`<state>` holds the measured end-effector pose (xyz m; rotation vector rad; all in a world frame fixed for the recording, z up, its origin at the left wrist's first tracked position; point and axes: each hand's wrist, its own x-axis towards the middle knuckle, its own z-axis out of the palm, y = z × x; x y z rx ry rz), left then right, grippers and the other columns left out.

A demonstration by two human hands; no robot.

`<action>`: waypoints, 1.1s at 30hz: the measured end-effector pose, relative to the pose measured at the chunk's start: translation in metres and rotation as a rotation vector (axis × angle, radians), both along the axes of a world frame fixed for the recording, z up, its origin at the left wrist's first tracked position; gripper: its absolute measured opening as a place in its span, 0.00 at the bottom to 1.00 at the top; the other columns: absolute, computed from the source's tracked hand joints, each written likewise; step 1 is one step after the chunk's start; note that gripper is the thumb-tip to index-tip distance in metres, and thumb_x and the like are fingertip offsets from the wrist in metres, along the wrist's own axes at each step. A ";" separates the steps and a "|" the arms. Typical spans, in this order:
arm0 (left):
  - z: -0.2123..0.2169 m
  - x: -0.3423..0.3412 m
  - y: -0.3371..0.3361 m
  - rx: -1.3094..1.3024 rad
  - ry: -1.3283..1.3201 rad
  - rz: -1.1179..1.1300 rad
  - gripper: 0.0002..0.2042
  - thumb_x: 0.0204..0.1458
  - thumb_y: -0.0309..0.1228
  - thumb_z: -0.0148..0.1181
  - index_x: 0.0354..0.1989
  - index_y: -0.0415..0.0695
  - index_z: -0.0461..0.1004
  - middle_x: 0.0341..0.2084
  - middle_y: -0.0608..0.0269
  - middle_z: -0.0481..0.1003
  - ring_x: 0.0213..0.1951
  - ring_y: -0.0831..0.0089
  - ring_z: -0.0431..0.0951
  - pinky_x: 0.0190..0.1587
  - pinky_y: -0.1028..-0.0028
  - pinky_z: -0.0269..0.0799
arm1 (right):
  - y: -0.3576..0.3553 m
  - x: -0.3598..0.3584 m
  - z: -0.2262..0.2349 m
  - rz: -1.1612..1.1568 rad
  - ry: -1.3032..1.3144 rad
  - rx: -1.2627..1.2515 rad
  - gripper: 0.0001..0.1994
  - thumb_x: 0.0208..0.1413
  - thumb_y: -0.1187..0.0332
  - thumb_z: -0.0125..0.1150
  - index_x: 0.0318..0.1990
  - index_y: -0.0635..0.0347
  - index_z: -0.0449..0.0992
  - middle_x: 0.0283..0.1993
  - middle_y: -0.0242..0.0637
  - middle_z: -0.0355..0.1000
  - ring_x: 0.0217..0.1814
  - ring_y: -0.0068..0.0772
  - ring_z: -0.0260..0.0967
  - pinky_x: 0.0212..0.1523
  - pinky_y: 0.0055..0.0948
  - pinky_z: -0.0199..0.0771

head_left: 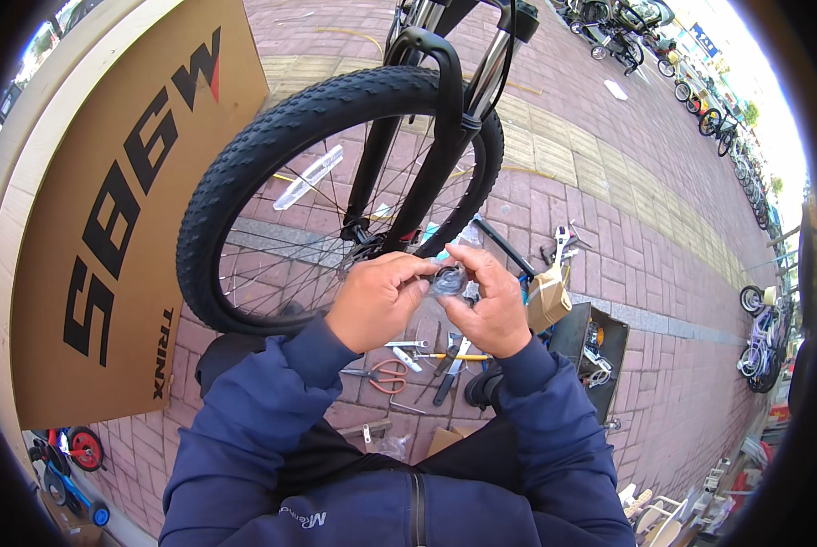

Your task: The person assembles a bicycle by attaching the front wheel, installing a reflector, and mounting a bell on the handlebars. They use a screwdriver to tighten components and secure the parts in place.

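My left hand [377, 299] and my right hand [491, 301] meet in front of me, thumbs and fingers pinching a small clear plastic bag [448, 282]. Inside the bag is a dark, round part whose exact kind I cannot make out. Just beyond my hands stands a bicycle's front wheel with a knobby black tire [206, 205]. Its black suspension fork [424, 187] rises over the wheel, and a clear strip [308, 178] shows through the spokes. My fingers hide part of the hub area.
Below my hands, red-handled scissors [390, 376], a hex key [407, 407] and several other tools lie on the brick paving. An open metal toolbox [568, 342] stands to the right. A large cardboard box [108, 237] blocks the left side. Parked bikes [746, 173] line the far right.
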<state>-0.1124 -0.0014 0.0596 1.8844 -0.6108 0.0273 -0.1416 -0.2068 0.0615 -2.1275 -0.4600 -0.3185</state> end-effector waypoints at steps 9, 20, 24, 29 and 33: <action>-0.009 -0.003 -0.002 -0.113 0.316 0.026 0.10 0.53 0.21 0.64 0.43 0.35 0.78 0.33 0.55 0.82 0.32 0.72 0.83 0.38 0.73 0.79 | 0.001 -0.001 -0.006 -0.001 0.205 0.259 0.25 0.49 0.79 0.71 0.58 0.64 0.74 0.50 0.38 0.77 0.49 0.24 0.76 0.49 0.27 0.78; 0.000 0.014 0.011 -0.645 0.633 0.168 0.04 0.62 0.23 0.56 0.43 0.40 0.71 0.43 0.54 0.82 0.43 0.71 0.84 0.39 0.78 0.79 | -0.014 0.000 -0.022 0.153 0.490 -0.585 0.09 0.59 0.67 0.61 0.36 0.64 0.79 0.36 0.52 0.78 0.40 0.56 0.77 0.42 0.44 0.76; 0.005 0.012 0.013 -0.646 0.789 0.087 0.04 0.62 0.23 0.56 0.43 0.40 0.71 0.42 0.53 0.82 0.40 0.71 0.84 0.37 0.78 0.79 | -0.014 0.000 -0.019 0.050 0.384 -0.467 0.13 0.56 0.67 0.66 0.46 0.64 0.81 0.39 0.53 0.79 0.41 0.54 0.78 0.41 0.39 0.77; 0.001 0.007 0.005 -0.508 0.772 0.032 0.06 0.61 0.24 0.57 0.45 0.39 0.71 0.39 0.56 0.81 0.38 0.71 0.84 0.36 0.78 0.78 | 0.000 -0.002 -0.003 0.008 0.634 0.628 0.12 0.62 0.69 0.63 0.48 0.69 0.80 0.37 0.39 0.81 0.37 0.28 0.80 0.37 0.25 0.78; -0.009 0.003 -0.001 -0.579 0.751 -0.044 0.11 0.60 0.27 0.63 0.48 0.41 0.72 0.38 0.60 0.81 0.37 0.76 0.81 0.39 0.79 0.77 | 0.005 0.000 -0.004 0.023 0.696 0.619 0.09 0.63 0.72 0.63 0.47 0.67 0.78 0.37 0.33 0.78 0.34 0.19 0.76 0.35 0.20 0.77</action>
